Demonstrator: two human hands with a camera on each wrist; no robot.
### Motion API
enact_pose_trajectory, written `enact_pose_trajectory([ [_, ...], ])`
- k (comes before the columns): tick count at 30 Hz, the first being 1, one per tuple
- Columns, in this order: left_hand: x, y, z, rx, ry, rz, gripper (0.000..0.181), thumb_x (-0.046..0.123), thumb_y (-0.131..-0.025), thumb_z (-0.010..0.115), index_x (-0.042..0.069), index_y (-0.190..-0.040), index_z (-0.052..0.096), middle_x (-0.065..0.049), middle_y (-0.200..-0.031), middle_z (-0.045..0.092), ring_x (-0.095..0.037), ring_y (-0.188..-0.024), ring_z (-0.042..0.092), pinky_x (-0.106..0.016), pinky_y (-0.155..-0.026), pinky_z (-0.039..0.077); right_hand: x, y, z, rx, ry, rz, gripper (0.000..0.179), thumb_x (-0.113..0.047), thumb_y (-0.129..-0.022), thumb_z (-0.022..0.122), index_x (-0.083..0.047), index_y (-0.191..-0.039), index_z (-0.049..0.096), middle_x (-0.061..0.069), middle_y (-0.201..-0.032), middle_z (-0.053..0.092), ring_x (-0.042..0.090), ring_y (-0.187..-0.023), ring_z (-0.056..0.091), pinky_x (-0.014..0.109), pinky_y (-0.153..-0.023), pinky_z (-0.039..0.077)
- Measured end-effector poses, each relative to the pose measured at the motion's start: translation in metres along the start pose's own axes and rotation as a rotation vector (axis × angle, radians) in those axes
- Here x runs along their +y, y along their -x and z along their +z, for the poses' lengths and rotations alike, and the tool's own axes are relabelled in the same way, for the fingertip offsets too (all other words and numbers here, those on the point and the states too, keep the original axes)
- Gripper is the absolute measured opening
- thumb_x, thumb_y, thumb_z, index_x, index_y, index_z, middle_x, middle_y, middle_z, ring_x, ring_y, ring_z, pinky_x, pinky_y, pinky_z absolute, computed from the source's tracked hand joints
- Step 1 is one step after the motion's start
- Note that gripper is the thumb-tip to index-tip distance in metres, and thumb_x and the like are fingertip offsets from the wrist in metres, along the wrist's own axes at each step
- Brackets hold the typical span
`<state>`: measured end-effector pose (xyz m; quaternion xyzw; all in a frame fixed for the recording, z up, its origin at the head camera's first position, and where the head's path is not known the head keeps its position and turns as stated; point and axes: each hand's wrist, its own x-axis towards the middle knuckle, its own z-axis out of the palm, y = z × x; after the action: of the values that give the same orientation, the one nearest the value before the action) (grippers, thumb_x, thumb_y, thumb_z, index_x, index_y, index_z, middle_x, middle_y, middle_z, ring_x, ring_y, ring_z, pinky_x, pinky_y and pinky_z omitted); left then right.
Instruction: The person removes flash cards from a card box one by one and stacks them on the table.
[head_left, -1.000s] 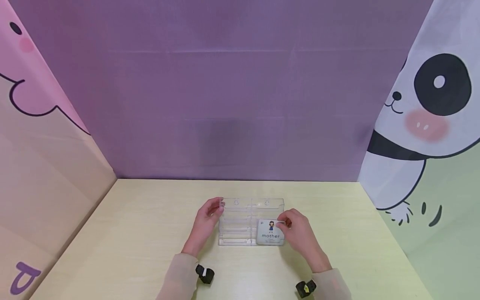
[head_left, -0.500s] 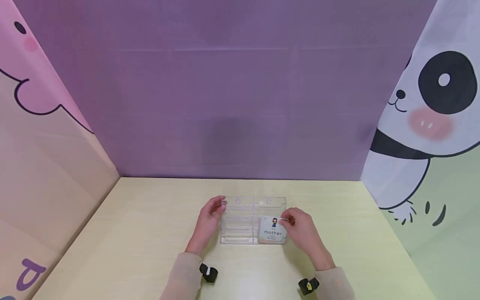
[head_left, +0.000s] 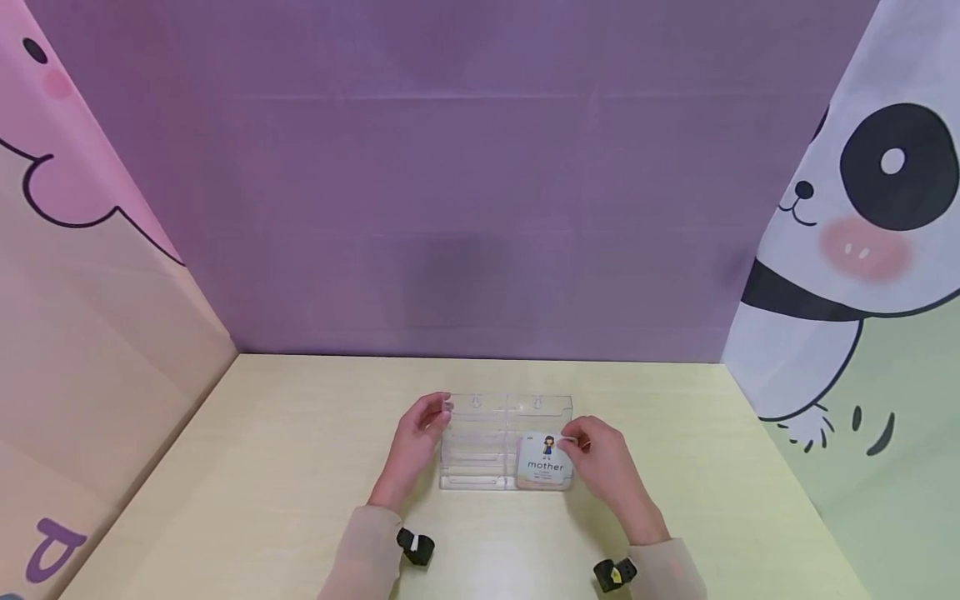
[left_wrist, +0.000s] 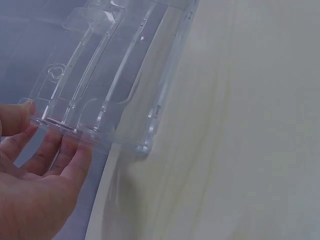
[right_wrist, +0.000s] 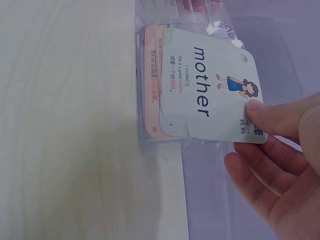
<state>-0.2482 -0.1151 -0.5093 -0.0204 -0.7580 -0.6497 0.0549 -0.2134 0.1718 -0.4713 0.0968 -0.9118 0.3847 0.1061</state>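
White card (right_wrist: 212, 87) overlaps pink card (right_wrist: 152, 95); purple backdrop (head_left: 465, 167) beyond holder (head_left: 476, 482).

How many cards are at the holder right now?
2 visible: the mother card, pinched by the right hand at the lower right of the clear holder, and a pink card partly behind it. More may be hidden underneath.

Mother card (right_wrist: 210, 85) before second card (right_wrist: 151, 100), rack's (head_left: 506, 442) lower right.

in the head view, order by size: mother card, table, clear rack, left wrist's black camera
Largest to smallest:
1. Table
2. Clear rack
3. Mother card
4. Black camera on the left wrist
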Motion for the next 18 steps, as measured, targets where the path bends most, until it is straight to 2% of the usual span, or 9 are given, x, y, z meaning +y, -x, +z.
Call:
enact_pose_trajectory([
  [13,0.002,0.002,0.002,0.006,0.004,0.005,0.038,0.008,-0.103,0.059,0.003,-0.141,0.056,-0.014,-0.132,0.062,-0.029,-0.124,0.056,-0.047,-0.111,0.041,0.0,0.001,-0.001,0.046,0.032,-0.021,0.014,0.0,-0.087,0.078,-0.006,-0.097,0.071,0.001,-0.09,0.065,0.015,-0.079,0.058,0.028,-0.07,0.054],
  [18,0.02,0.01,0.002,0.01,-0.005,0.0,0.036,0.003,-0.103,0.057,0.0,-0.139,0.056,-0.019,-0.131,0.062,-0.034,-0.123,0.056,-0.049,-0.111,0.041,0.0,0.001,-0.001,0.07,0.013,-0.05,0.013,0.001,-0.087,0.078,-0.005,-0.097,0.071,0.002,-0.09,0.065,0.016,-0.079,0.059,0.028,-0.069,0.054],
])
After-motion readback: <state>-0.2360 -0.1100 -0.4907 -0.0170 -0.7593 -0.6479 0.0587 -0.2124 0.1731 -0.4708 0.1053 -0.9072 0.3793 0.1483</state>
